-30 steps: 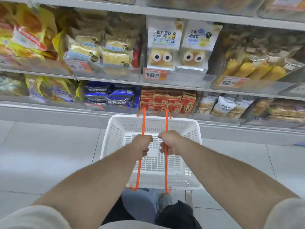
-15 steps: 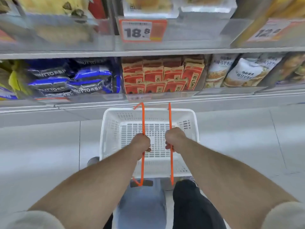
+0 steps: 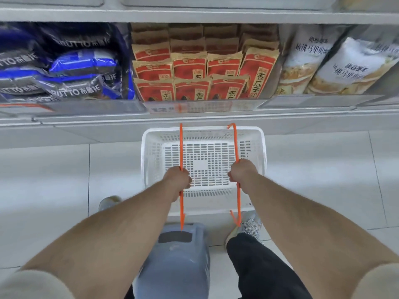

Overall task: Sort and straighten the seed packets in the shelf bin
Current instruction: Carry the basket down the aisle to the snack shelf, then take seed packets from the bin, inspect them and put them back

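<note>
Red and tan seed packets (image 3: 203, 70) stand in several rows in the clear shelf bin (image 3: 203, 105) straight ahead; the packet at the right end (image 3: 258, 74) leans askew. Below it, a white plastic basket (image 3: 151, 134) with nothing in it hangs over the floor. My left hand (image 3: 178, 178) grips the left orange handle (image 3: 181, 139). My right hand (image 3: 243, 170) grips the right orange handle (image 3: 235, 141). Both hands are well below the bin and apart from the packets.
Dark blue snack bags (image 3: 64, 67) fill the bin to the left. White bags (image 3: 336, 63) fill the bin to the right. A shelf edge (image 3: 194, 15) runs overhead. A blue-grey stool (image 3: 174, 255) and my feet are on the tiled floor below.
The view has closed in on the bottom shelf and tilted down. My hands have spread the two handles apart, and the basket has dropped lower toward the floor.
</note>
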Demonstrator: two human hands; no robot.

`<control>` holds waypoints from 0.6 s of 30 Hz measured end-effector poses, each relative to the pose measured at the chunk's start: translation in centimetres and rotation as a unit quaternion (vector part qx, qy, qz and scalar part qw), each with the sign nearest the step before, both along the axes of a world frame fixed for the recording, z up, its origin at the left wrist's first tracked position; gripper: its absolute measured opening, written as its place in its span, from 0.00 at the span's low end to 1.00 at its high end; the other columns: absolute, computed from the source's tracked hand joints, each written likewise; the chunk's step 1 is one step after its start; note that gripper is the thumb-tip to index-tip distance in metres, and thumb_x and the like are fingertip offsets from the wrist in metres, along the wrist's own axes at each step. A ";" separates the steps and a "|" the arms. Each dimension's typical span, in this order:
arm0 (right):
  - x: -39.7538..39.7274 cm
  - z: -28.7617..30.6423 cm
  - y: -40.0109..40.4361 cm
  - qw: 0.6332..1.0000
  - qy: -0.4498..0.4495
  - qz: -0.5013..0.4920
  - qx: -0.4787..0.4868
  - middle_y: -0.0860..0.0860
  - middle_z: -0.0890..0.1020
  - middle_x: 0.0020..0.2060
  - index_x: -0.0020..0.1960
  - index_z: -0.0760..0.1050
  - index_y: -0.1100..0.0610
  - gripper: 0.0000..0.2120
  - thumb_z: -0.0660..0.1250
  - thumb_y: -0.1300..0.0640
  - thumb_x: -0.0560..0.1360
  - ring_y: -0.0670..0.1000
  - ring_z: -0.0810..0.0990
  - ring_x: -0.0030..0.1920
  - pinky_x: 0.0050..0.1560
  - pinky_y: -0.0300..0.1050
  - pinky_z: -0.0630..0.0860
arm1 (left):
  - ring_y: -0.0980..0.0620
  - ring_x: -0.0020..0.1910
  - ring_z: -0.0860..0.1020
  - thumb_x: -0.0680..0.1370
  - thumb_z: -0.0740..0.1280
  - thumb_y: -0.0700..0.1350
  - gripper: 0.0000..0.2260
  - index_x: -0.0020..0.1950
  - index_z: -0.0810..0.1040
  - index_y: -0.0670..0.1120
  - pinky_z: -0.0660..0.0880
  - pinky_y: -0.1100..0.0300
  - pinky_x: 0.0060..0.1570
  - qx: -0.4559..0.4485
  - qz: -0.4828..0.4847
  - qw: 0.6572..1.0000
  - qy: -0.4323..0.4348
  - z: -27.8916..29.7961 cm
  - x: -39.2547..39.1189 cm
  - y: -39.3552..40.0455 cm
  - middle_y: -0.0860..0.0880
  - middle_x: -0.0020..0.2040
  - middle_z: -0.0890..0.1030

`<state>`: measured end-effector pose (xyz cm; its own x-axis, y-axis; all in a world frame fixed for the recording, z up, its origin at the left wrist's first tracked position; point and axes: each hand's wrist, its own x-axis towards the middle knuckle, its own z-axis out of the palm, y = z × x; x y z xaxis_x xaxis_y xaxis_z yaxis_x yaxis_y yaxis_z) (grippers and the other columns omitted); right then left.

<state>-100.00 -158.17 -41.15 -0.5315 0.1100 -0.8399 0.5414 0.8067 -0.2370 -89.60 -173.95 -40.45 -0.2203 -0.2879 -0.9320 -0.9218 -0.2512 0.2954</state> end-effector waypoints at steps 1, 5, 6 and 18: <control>-0.5 -0.5 0.3 1.000 0.013 0.000 0.007 0.60 0.82 0.56 0.54 0.75 0.58 0.08 0.61 0.63 0.77 0.60 0.82 0.55 0.57 0.53 0.80 | 0.51 0.38 0.77 0.83 0.56 0.36 0.08 0.50 0.74 0.44 0.72 0.63 0.25 -0.006 -0.002 1.000 0.005 -0.6 -0.2 -0.1 0.43 0.48 0.79; -1.7 -0.1 1.5 0.989 0.079 0.067 0.100 0.59 0.81 0.56 0.62 0.73 0.62 0.14 0.60 0.63 0.77 0.62 0.80 0.58 0.51 0.48 0.76 | 0.44 0.49 0.82 0.80 0.61 0.36 0.08 0.57 0.77 0.42 0.81 0.55 0.45 -0.067 -0.038 0.997 0.011 -1.7 0.2 -1.4 0.42 0.56 0.81; -1.8 -0.2 2.1 0.984 0.101 0.075 0.127 0.58 0.79 0.57 0.63 0.71 0.61 0.15 0.60 0.63 0.77 0.62 0.79 0.59 0.53 0.49 0.76 | 0.42 0.51 0.81 0.80 0.62 0.36 0.11 0.61 0.76 0.42 0.79 0.53 0.48 -0.102 -0.061 0.993 -0.001 -1.9 0.6 -1.9 0.42 0.57 0.80; -0.1 0.2 1.0 0.940 0.243 0.215 0.107 0.59 0.69 0.67 0.71 0.65 0.60 0.25 0.63 0.59 0.75 0.62 0.71 0.65 0.65 0.55 0.69 | 0.38 0.68 0.68 0.76 0.64 0.38 0.26 0.74 0.64 0.42 0.70 0.44 0.64 -0.311 -0.150 0.938 0.011 0.9 1.8 -4.3 0.41 0.72 0.65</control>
<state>-100.14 -157.16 -40.97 -0.8803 -0.0638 -0.4701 0.0248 0.9834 -0.1799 -87.83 -178.24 -39.58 -0.3956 -0.6968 -0.5983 -0.9154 0.2462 0.3185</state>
